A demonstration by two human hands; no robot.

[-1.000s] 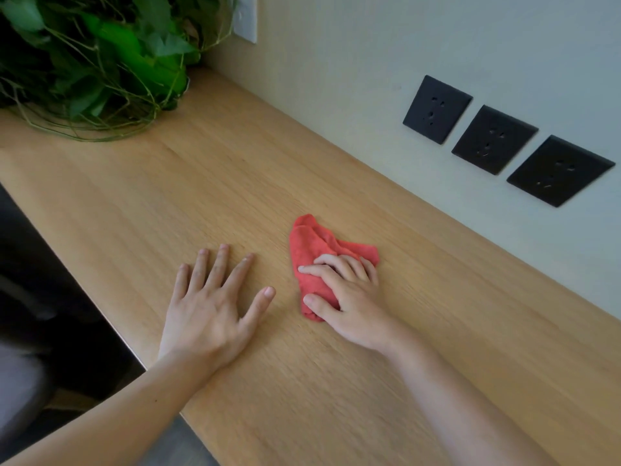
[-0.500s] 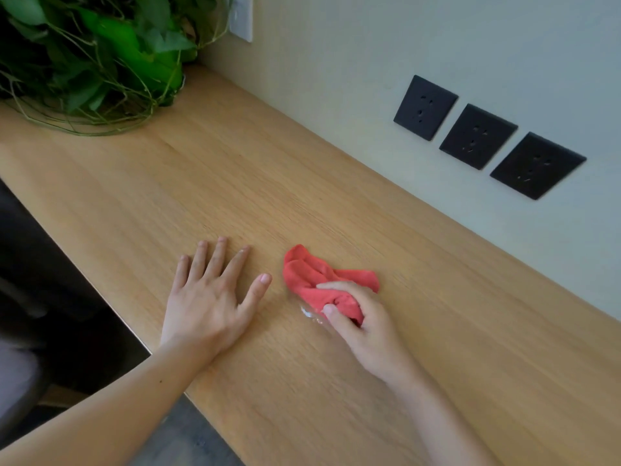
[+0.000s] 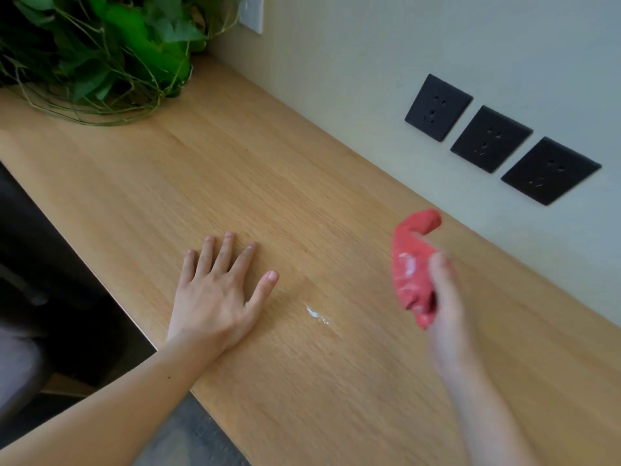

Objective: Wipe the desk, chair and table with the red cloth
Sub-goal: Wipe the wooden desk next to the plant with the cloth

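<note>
The red cloth [image 3: 411, 264] is bunched up and lifted off the wooden desk [image 3: 235, 169], gripped in my right hand [image 3: 443, 290], which is blurred by motion. A whitish smudge shows on the cloth. My left hand [image 3: 218, 290] lies flat on the desk near its front edge, fingers spread, holding nothing. A small white smear [image 3: 317, 316] sits on the desk surface between the two hands.
A leafy green plant [image 3: 97, 45] stands at the far left of the desk. Three black wall sockets [image 3: 490, 139] are set in the pale wall behind the desk. A grey chair seat [image 3: 16, 364] shows below the desk's front edge at the left.
My right hand has picked the red cloth up off the desk and moved it to the right, uncovering a white smear. My left hand has stayed flat in place.
</note>
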